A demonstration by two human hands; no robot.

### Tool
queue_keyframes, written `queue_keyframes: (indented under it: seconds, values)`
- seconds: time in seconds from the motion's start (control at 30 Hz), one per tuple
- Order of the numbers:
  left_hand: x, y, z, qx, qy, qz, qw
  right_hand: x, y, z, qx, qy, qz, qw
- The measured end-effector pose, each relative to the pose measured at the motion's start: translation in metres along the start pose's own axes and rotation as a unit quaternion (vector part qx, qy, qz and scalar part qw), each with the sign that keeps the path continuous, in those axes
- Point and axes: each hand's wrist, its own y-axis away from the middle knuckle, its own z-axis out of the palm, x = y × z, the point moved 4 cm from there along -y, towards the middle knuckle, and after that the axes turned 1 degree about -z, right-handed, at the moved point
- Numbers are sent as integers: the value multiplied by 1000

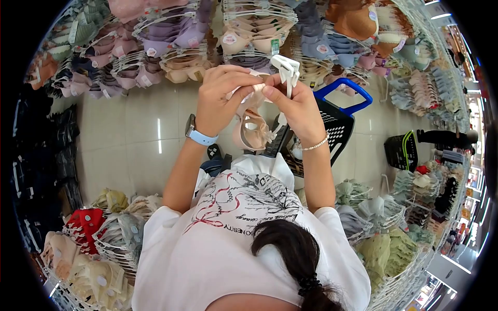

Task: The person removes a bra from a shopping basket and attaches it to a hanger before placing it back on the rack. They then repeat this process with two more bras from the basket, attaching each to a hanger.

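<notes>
Grip: left hand and right hand nearly meet, both pinching; thumb and fingers of each are closed on pale strap material of a beige bra.
Bra: hangs directly below the grip, cups dangling between the wrists; part of its upper edge is hidden by the fingers.
White hanger: clip end stands up at the right hand's fingers, just right of the pinch; whether it is gripped or only touched, cannot tell.
Wrists: watch on the left, beaded bracelet on the right.
Basket, near: black, perforated basket with blue handle, right of the grip and lower, partly behind the right hand.
Basket, far: black with lime trim, well right of the grip, near a person in dark clothing.
Racks, ahead: hanging bras beyond the grip, in rows.
Racks, nearer the body: red bras left of the grip, pale green bras right.
Floor: glossy tiles beneath the grip.
</notes>
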Motion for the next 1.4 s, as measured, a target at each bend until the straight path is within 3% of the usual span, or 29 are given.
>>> queue_keyframes:
  seconds: [0.17, 0.23, 0.33, 0.5, 0.57, 0.67, 0.7, 0.83, 0.9, 0.93, 1.0, 1.07, 1.13, 1.4]
  values:
    - [-7, 6, 13, 44, 141, -59, 987, -3, -1, 2, 18, -24, -26, 999]
    - [-11, 15, 21, 40, 297, -224, 927, -4, -3, 1, 24, -22, -22, 999]
    - [-10, 19, 24, 33, 351, -261, 899, -4, -4, -1, 31, -24, -9, 999]
    - [-12, 15, 22, 23, 285, -249, 925, -3, -11, -3, 13, -2, -13, 1000]
    - [-14, 15, 17, 16, 245, -264, 933, -5, -18, -7, -45, 103, -87, 990]
    - [-17, 14, 4, 50, 195, -245, 949, -15, -27, -28, -75, 174, -98, 977]
    - [-21, 15, -1, 65, 195, -256, 945, -24, -32, -32, -129, 206, -98, 965]
    - [-12, 9, -17, 88, 218, -260, 936, -62, -43, -33, -144, 320, -85, 933]
    - [-9, 9, -19, 71, 227, -273, 932, -74, -47, -27, -208, 418, -164, 869]
    - [-8, 9, -19, 59, 229, -286, 929, -82, -49, -25, -202, 420, -161, 870]
    - [-4, 6, -20, 51, 223, -275, 934, -80, -52, -18, -274, 471, -27, 838]
    - [-3, 4, -20, 61, 224, -273, 934, -73, -60, -14, -282, 492, -32, 823]
    - [-4, 2, -20, 59, 245, -266, 930, -72, -59, -8, -337, 538, 34, 772]
    - [-11, -1, -21, 48, 299, -300, 904, -81, -62, 0, -330, 518, -12, 789]
